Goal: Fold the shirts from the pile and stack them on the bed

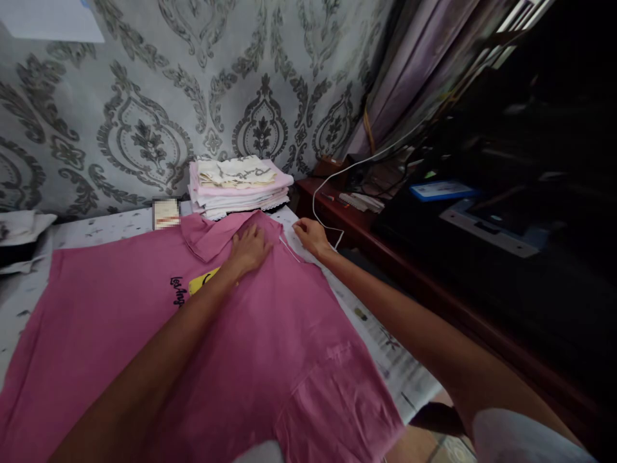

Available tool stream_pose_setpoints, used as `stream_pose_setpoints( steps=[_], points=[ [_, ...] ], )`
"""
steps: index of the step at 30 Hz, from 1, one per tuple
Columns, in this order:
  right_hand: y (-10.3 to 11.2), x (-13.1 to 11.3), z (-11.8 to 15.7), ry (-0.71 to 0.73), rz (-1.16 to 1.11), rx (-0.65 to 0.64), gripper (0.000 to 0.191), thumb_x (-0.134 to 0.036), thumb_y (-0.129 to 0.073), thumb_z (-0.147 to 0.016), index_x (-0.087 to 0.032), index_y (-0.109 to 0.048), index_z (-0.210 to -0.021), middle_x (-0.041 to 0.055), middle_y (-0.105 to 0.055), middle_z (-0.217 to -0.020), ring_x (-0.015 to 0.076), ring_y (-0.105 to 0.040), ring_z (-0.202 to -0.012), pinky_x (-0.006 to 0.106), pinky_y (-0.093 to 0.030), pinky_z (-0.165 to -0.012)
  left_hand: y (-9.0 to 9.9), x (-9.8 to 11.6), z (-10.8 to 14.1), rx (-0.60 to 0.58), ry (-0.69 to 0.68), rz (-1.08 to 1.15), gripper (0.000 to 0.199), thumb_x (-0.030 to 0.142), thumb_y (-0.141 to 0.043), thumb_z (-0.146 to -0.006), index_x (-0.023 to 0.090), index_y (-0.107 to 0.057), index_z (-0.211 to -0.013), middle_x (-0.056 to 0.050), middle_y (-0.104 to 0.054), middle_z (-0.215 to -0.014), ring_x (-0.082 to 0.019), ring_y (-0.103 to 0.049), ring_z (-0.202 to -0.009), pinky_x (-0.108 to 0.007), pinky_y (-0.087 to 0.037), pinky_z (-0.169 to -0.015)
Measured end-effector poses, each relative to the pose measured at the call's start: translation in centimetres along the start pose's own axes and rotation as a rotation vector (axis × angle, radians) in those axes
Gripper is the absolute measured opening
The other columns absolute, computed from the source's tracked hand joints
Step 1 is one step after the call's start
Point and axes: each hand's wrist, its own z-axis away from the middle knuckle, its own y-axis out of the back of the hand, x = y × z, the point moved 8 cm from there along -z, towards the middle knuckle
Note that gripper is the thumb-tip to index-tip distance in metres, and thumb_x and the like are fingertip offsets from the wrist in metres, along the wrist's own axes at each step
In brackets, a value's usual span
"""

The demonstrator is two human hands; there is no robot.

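Note:
A pink shirt (270,334) lies spread over a white patterned cloth, its collar (222,233) toward the wall. Dark lettering and a yellow print show on its front, partly covered by my left forearm. My left hand (251,248) rests flat on the shirt beside the collar, fingers stretched out. Just off the shirt's right edge, my right hand (312,236) is closed with its fingertips pinched together; what they hold, if anything, does not show. A thin white cord (332,175) passes by my right wrist, and a white strand lies along the shirt's edge.
A stack of folded cloths (241,186) stands against the patterned wall, near a small blurred box (166,213). On the right is a dark red desk (354,222) bearing a blue-edged item (441,190) and clutter. More folded cloth (24,228) lies at far left.

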Motion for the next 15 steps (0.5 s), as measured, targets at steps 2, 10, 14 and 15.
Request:
stream_pose_setpoints(
  steps=[2, 10, 14, 15],
  points=[
    [1.3, 0.5, 3.0, -0.001, 0.049, -0.023, 0.027, -0.031, -0.048, -0.090, -0.018, -0.061, -0.070, 0.0075, -0.065, -0.078, 0.0209, -0.059, -0.076, 0.032, -0.043, -0.073, -0.5, 1.5, 2.1, -0.023, -0.100, -0.016, 0.060, 0.047, -0.029, -0.101, 0.013, -0.035, -0.151, -0.018, -0.029, -0.162, -0.032, -0.023, -0.151, -0.059, -0.020, -0.119],
    [2.7, 0.3, 10.3, 0.080, 0.131, -0.170, 0.022, -0.035, -0.066, -0.077, -0.022, -0.051, -0.067, 0.0020, -0.057, -0.078, 0.0184, -0.053, -0.074, 0.029, -0.040, -0.067, -1.5, 4.6, 5.0, -0.041, -0.174, -0.032, 0.065, 0.051, -0.027, -0.101, 0.015, -0.027, -0.156, -0.017, -0.026, -0.163, -0.031, -0.018, -0.153, -0.060, -0.013, -0.120],
    [3.4, 0.1, 10.7, 0.039, -0.110, -0.115, 0.014, -0.030, -0.063, -0.077, -0.022, -0.058, -0.086, -0.0027, -0.056, -0.071, 0.0157, -0.049, -0.065, 0.027, -0.036, -0.061, -1.2, 4.6, 5.0, -0.044, -0.166, -0.057, 0.065, 0.050, -0.025, -0.102, 0.013, -0.029, -0.155, -0.017, -0.026, -0.163, -0.030, -0.019, -0.152, -0.059, -0.013, -0.121],
    [3.6, -0.2, 10.7, 0.067, -0.152, -0.120, 0.020, -0.029, -0.062, -0.078, -0.022, -0.060, -0.096, -0.0026, -0.059, -0.074, 0.0159, -0.050, -0.066, 0.027, -0.038, -0.062, -1.2, 4.6, 5.0, -0.044, -0.166, -0.060, 0.065, 0.050, -0.025, -0.102, 0.013, -0.029, -0.155, -0.017, -0.026, -0.163, -0.030, -0.020, -0.152, -0.059, -0.013, -0.121]
  ],
)
